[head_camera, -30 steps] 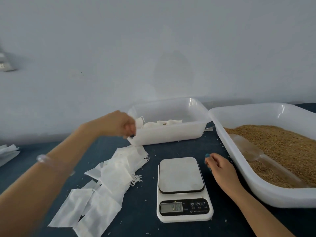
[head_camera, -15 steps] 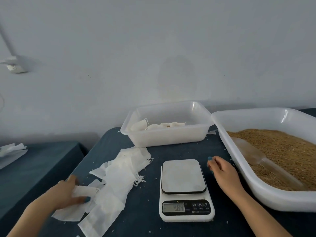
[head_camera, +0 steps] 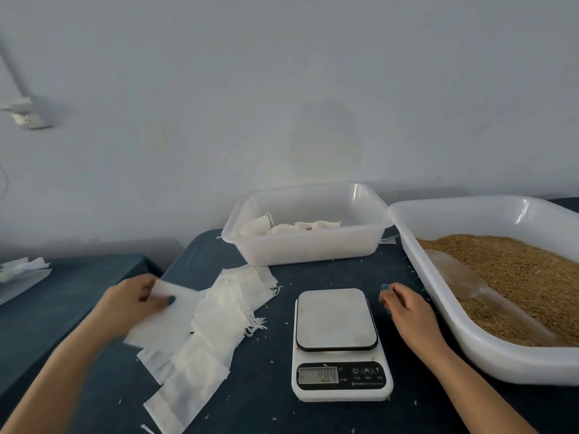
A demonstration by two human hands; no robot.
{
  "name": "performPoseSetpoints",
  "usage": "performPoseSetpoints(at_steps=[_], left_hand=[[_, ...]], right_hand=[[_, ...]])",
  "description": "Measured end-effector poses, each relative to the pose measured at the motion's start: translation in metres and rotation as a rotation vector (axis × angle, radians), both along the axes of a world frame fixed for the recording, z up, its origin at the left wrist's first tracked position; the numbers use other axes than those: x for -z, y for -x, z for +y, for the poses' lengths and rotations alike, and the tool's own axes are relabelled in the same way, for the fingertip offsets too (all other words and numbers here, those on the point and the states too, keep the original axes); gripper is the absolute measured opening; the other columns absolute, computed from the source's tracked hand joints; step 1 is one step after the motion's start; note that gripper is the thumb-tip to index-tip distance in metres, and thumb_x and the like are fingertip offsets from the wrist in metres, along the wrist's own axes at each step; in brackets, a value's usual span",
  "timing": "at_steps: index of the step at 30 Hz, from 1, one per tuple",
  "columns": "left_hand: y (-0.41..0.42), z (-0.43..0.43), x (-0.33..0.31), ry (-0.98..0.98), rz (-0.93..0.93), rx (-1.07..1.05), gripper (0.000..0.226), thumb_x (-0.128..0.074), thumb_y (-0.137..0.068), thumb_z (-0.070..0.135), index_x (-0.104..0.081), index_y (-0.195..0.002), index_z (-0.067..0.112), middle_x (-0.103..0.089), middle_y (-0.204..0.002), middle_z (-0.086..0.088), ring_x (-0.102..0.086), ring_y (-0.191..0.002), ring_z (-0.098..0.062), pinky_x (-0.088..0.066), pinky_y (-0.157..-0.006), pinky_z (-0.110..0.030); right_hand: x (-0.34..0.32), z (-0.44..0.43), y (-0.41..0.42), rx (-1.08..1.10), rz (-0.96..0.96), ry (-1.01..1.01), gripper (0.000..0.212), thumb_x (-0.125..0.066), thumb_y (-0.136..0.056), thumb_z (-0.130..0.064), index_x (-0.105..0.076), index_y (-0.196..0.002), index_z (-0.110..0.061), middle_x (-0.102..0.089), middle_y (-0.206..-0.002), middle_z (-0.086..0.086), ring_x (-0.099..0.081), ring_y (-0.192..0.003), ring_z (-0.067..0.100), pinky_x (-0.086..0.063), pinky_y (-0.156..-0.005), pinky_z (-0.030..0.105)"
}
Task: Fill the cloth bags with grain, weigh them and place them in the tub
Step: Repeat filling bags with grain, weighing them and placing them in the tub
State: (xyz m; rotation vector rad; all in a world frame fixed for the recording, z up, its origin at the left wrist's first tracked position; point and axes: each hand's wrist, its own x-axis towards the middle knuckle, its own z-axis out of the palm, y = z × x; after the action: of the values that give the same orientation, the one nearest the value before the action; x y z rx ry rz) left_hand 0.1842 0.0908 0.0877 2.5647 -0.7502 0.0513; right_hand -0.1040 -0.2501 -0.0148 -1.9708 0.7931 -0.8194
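Since 0.5 s ago L hand [head_camera: 133, 300] lifted one cloth bag [head_camera: 163, 321] off pile [head_camera: 216, 311], pinched on it, 9 o'clock of scale [head_camera: 340, 343] | R hand [head_camera: 407, 311] loosely curled, empty, on counter [head_camera: 269, 402] at scale's 3 o'clock | tub [head_camera: 308, 245] at 12.

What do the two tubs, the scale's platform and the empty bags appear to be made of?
Small tub and grain tub: likely plastic, translucent white, glossy glints on the rims.
Scale: the platform looks like brushed metal, a dull grey sheen; the body is white, probably plastic.
Empty bags: thin white cloth, possibly non-woven; frayed strings show at the edges. The left hand holds one bag.
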Motion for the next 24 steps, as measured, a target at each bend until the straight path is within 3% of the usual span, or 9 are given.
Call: performPoseSetpoints(at_steps=[3, 7, 9, 12, 14, 16, 19, 22, 24], left_hand=[[0.021, -0.038, -0.004, 0.160, 0.060, 0.172, 0.039, -0.070, -0.091, 0.031, -0.045, -0.066, 0.014, -0.047, -0.050, 0.007, -0.043, -0.043, -0.005, -0.031, -0.050, -0.027], [0.054, -0.096, -0.002, 0.305, 0.230, 0.410, 0.029, -0.062, -0.097, 0.028, -0.059, -0.069, 0.022, -0.057, -0.059, 0.009, -0.055, -0.054, -0.008, -0.044, -0.057, -0.024], [0.067, -0.123, 0.004, 0.332, 0.257, 0.457, 0.034, -0.059, -0.099, 0.029, -0.051, -0.071, 0.011, -0.046, -0.061, 0.008, -0.043, -0.058, -0.011, -0.036, -0.061, -0.030], [0.081, -0.155, 0.013, 0.428, 0.281, 0.447, 0.043, -0.060, -0.098, 0.029, -0.036, -0.064, 0.020, -0.031, -0.058, 0.014, -0.028, -0.057, -0.008, -0.023, -0.056, -0.026], [0.092, -0.170, 0.018, 0.525, 0.373, 0.452, 0.042, -0.062, -0.097, 0.028, -0.044, -0.060, 0.021, -0.037, -0.056, 0.014, -0.033, -0.055, -0.006, -0.026, -0.053, -0.021], [0.103, -0.181, 0.022, 0.635, 0.516, 0.423, 0.023, -0.064, -0.096, 0.028, -0.065, -0.079, 0.013, -0.062, -0.072, 0.000, -0.051, -0.067, -0.011, -0.041, -0.066, -0.025], [0.118, -0.191, 0.035, 0.717, 0.624, 0.437, 0.037, -0.066, -0.094, 0.027, -0.058, -0.106, -0.007, -0.063, -0.091, -0.017, -0.056, -0.086, -0.021, -0.045, -0.080, -0.039], [0.125, -0.193, 0.048, 0.641, 0.591, 0.546, 0.019, -0.067, -0.093, 0.034, -0.066, -0.080, 0.019, -0.056, -0.077, 0.002, -0.050, -0.074, -0.010, -0.042, -0.069, -0.020], [0.127, -0.189, 0.050, 0.550, 0.543, 0.599, 0.024, -0.068, -0.090, 0.042, -0.062, -0.068, 0.034, -0.058, -0.068, 0.013, -0.052, -0.064, -0.003, -0.042, -0.060, -0.015]], right_hand=[[0.001, -0.001, 0.000, 0.003, -0.008, 0.003, 0.030, -0.049, -0.101, -0.028, -0.057, -0.073, -0.019, -0.056, -0.064, 0.001, -0.052, -0.058, 0.013, -0.037, -0.056, 0.027], [0.001, -0.001, -0.001, 0.000, -0.023, 0.001, 0.029, -0.050, -0.100, -0.029, -0.059, -0.073, -0.021, -0.058, -0.066, 0.000, -0.055, -0.063, 0.015, -0.039, -0.058, 0.028], [0.001, -0.001, 0.000, -0.010, -0.034, 0.002, 0.029, -0.051, -0.099, -0.030, -0.060, -0.073, -0.022, -0.059, -0.065, -0.001, -0.056, -0.063, 0.016, -0.040, -0.059, 0.029], [0.000, 0.000, 0.001, -0.030, -0.052, 0.002, 0.026, -0.054, -0.098, -0.031, -0.064, -0.075, -0.024, -0.062, -0.067, -0.003, -0.058, -0.064, 0.013, -0.040, -0.059, 0.027], [-0.003, 0.001, 0.001, -0.057, -0.072, -0.008, 0.021, -0.055, -0.097, -0.030, -0.067, -0.080, -0.026, -0.065, -0.070, -0.010, -0.060, -0.066, 0.005, -0.041, -0.063, 0.023], [-0.006, 0.005, 0.000, -0.106, -0.092, -0.029, 0.017, -0.055, -0.097, -0.029, -0.068, -0.086, -0.026, -0.067, -0.073, -0.013, -0.062, -0.070, 0.001, -0.043, -0.068, 0.021], [-0.011, 0.011, 0.000, -0.176, -0.142, -0.061, 0.016, -0.054, -0.097, -0.032, -0.069, -0.095, -0.025, -0.073, -0.081, -0.010, -0.067, -0.080, 0.000, -0.047, -0.078, 0.021], [-0.018, 0.017, 0.002, -0.231, -0.202, -0.100, 0.028, -0.052, -0.091, -0.044, -0.068, -0.105, -0.026, -0.074, -0.089, -0.011, -0.068, -0.086, 0.001, -0.049, -0.078, 0.017], [-0.022, 0.021, 0.003, -0.257, -0.245, -0.116, 0.032, -0.049, -0.090, -0.046, -0.068, -0.106, -0.025, -0.073, -0.089, -0.010, -0.067, -0.080, 0.004, -0.049, -0.072, 0.014]])
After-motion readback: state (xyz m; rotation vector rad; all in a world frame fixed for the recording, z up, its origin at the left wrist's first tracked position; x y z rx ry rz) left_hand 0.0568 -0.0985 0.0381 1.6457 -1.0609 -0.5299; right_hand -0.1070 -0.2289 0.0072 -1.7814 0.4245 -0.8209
